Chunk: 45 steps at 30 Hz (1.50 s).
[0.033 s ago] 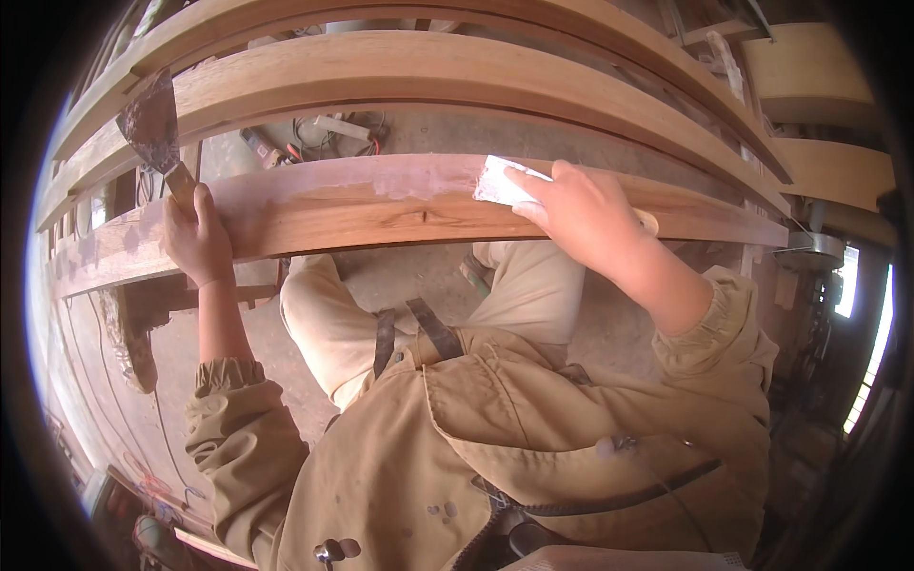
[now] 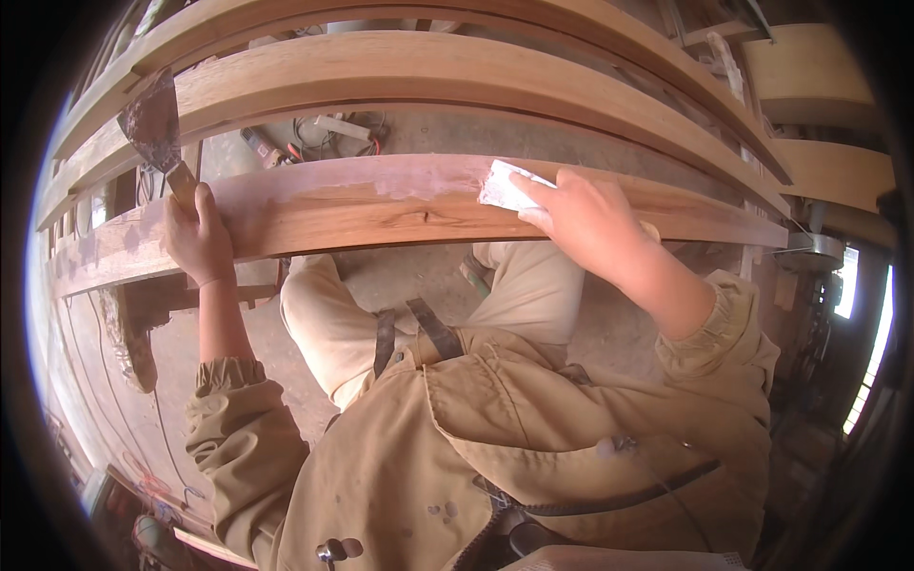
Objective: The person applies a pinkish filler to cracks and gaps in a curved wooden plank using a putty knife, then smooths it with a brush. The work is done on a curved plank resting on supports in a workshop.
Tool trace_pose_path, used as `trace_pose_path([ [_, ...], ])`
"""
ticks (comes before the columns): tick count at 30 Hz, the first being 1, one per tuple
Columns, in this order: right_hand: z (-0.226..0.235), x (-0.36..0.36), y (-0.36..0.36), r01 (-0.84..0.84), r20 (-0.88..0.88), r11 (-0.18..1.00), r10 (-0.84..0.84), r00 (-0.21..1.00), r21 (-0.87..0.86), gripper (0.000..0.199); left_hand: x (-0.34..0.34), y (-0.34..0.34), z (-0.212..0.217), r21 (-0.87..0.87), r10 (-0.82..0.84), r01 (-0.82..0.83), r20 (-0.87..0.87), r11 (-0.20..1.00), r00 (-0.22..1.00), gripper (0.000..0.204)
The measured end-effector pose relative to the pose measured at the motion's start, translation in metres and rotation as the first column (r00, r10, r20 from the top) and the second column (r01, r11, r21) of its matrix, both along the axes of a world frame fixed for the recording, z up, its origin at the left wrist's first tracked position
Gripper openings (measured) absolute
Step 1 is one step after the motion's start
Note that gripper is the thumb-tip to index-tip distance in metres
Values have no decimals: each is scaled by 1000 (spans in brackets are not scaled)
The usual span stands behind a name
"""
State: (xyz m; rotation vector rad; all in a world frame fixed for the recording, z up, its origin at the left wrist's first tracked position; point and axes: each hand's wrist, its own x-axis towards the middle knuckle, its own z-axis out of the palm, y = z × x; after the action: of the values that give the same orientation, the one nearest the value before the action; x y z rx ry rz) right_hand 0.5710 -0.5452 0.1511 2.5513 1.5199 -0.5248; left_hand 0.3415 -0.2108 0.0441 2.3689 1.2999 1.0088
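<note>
My left hand (image 2: pixel 198 238) is closed round the handle of a broad, stained putty knife (image 2: pixel 152 124), its blade pointing up. That hand also rests against the left part of the nearest wooden beam (image 2: pixel 381 224). On the beam's upper face a pinkish, pasty smear (image 2: pixel 400 178) runs from the left to about the middle. My right hand (image 2: pixel 595 221) grips a second putty knife (image 2: pixel 509 186) with a flat, white-coated blade. The blade lies against the beam at the right end of the smear. A bit of its pale handle shows behind the hand.
More long wooden beams (image 2: pixel 400 71) run across beyond the nearest one. On the floor behind it lie a power tool (image 2: pixel 259 145) and a white power strip (image 2: pixel 343 127) with cables. My knees are below the beam. A metal canister-like part (image 2: pixel 819 249) stands at the right.
My right hand has shifted slightly to the right along the beam with its white-coated putty knife. The left hand stays in place.
</note>
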Motion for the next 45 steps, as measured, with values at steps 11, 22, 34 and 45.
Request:
trace_pose_path([
  [11,-9,-33,-9,278,-279,960,-277,919,-38,43,0,-1,2,-24,28,-29,-21,999,999,35],
  [22,-46,-73,-12,399,-133,902,-381,915,162,46,-4,5,-2,-51,30,-30,-7,998,1000,36],
  [34,-20,-36,-1,364,-339,919,-299,892,149,43,3,4,-3,-69,20,-21,-16,997,1000,40],
  [45,-10,-30,12,289,-295,956,-290,910,-49,40,7,-2,-2,-78,16,-14,20,997,1000,37],
])
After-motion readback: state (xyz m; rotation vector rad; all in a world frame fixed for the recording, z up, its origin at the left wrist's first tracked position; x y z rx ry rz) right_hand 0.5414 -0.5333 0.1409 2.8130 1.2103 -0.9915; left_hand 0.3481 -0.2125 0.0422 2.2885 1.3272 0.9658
